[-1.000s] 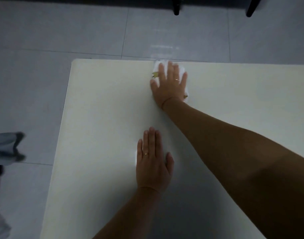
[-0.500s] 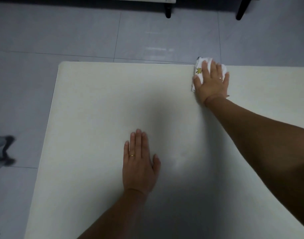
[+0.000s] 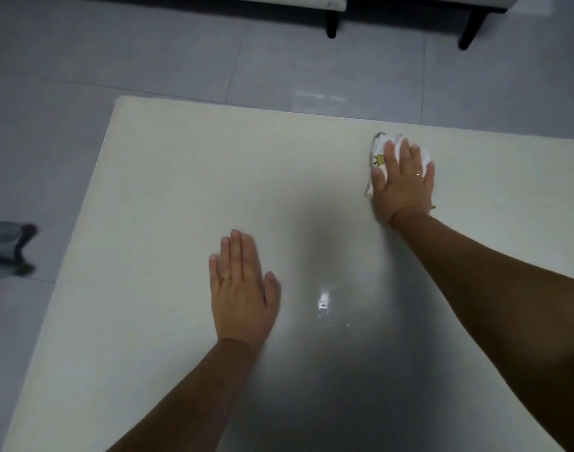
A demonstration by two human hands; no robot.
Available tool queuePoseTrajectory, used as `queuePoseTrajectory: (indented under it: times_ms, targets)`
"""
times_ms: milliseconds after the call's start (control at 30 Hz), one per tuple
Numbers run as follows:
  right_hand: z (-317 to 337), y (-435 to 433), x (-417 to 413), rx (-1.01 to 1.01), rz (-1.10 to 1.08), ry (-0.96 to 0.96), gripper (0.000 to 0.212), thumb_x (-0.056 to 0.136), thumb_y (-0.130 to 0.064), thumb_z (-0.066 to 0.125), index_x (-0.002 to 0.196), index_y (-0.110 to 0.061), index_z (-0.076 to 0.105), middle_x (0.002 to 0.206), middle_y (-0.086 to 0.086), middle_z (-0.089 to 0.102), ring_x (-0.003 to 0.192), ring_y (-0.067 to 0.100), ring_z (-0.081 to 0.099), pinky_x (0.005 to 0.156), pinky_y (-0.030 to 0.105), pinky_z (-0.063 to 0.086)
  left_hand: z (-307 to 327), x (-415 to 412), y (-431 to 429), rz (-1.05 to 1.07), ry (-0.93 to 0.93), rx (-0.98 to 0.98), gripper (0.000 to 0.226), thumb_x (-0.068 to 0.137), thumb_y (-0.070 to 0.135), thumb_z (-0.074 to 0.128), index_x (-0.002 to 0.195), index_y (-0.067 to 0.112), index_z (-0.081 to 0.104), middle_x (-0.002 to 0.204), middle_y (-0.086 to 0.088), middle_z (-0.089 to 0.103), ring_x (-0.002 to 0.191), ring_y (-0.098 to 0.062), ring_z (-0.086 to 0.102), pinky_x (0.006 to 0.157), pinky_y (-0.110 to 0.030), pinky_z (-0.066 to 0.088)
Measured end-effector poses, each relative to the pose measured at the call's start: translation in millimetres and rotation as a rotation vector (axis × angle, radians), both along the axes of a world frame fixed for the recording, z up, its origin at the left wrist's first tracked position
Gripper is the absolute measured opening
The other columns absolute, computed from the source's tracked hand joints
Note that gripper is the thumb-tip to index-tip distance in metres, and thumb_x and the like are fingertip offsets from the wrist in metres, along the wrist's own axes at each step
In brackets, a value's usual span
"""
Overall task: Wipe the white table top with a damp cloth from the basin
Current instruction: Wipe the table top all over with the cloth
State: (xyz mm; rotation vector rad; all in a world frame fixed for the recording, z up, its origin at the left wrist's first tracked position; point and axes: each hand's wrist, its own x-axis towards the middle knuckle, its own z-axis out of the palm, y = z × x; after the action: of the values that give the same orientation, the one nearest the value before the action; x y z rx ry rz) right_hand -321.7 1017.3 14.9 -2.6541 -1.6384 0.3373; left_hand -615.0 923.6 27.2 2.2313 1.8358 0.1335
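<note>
- Head view showed the right hand (image 3: 404,181) flat on the cloth (image 3: 381,150), fingers straight and a little spread, pressing it down rather than pinching it.
- The cloth lay bunched under the fingers, near the far edge of the table (image 3: 168,190) and right of the table's middle. White folds and a small yellow print showed past the fingertips and thumb.
- The left hand (image 3: 241,288) rested palm down nearer the table's middle, fingers together and thumb out, holding nothing. It looked like a brace.
- Over the last second the cloth had swept rightward along the table's far edge. In the last half second it had come a little back from that edge, while the left hand kept its flat pose.
- A wet sheen (image 3: 324,303) glinted on the table just right of the left hand, which suggests that part was already wiped.
- My reading was that the far strip was partly covered and the stroke was turning for another pass.
- The table's left part looked dry and dull, so it probably remained to be wiped, though damp film is hard to judge in this light.
- No basin was in view, and dark furniture legs (image 3: 332,26) stood on the floor beyond the table.
</note>
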Motion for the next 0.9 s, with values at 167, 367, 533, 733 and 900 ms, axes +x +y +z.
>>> queuePoseTrajectory:
  times_ms: [167,367,533,733,900]
  targets:
    - [-0.9,-13.7,-65.5,0.003,-0.010,0.026,0.057,0.101,-0.035,0.022,0.151,-0.020,0.002,0.160,0.008,-0.003,0.147,0.025,-0.003,0.116,0.050,-0.004,-3.4,46.1,-65.7,-0.140,-0.086,-0.073,0.063,0.094,0.038,0.034,0.147,0.003,0.033,0.156,-0.012,0.026,0.146,-0.025,0.020,0.119,-0.043,0.014]
    - [0.9,-49.8,-32.5,0.019,0.479,-0.003,0.055,0.100,-0.036,0.027,0.151,-0.024,0.010,0.160,0.003,0.006,0.147,0.020,0.004,0.117,0.045,-0.001,-9.8,49.5,-71.5,-0.117,0.010,-0.090,0.067,0.091,0.039,0.034,0.149,0.006,0.027,0.158,-0.011,0.023,0.147,-0.024,0.016,0.119,-0.043,0.013]
    - [-2.2,-62.1,-13.3,-0.006,0.012,-0.005,0.056,0.100,-0.036,0.020,0.151,-0.024,0.002,0.161,0.004,-0.001,0.147,0.021,-0.002,0.117,0.046,-0.004,-10.7,50.9,-72.4,-0.105,0.016,-0.078,0.068,0.090,0.038,0.036,0.149,0.005,0.027,0.157,-0.011,0.023,0.147,-0.025,0.016,0.119,-0.043,0.014]
    - [-5.0,-93.0,-103.2,0.033,0.235,0.030,0.060,0.097,-0.040,0.026,0.151,-0.020,0.009,0.160,0.009,0.007,0.147,0.027,0.004,0.117,0.051,0.001,-10.1,51.1,-72.8,-0.117,0.034,-0.061,0.065,0.094,0.040,0.026,0.147,0.004,0.031,0.156,-0.014,0.028,0.146,-0.027,0.019,0.119,-0.042,0.011]
    - [-2.6,-109.2,-67.5,0.073,0.463,0.029,0.057,0.096,-0.040,0.026,0.149,-0.022,0.023,0.157,0.006,0.021,0.145,0.025,0.018,0.117,0.049,0.011,-7.3,50.4,-73.4,-0.114,0.011,-0.069,0.063,0.097,0.040,0.018,0.147,0.004,0.031,0.155,-0.014,0.029,0.146,-0.027,0.018,0.119,-0.041,0.009]
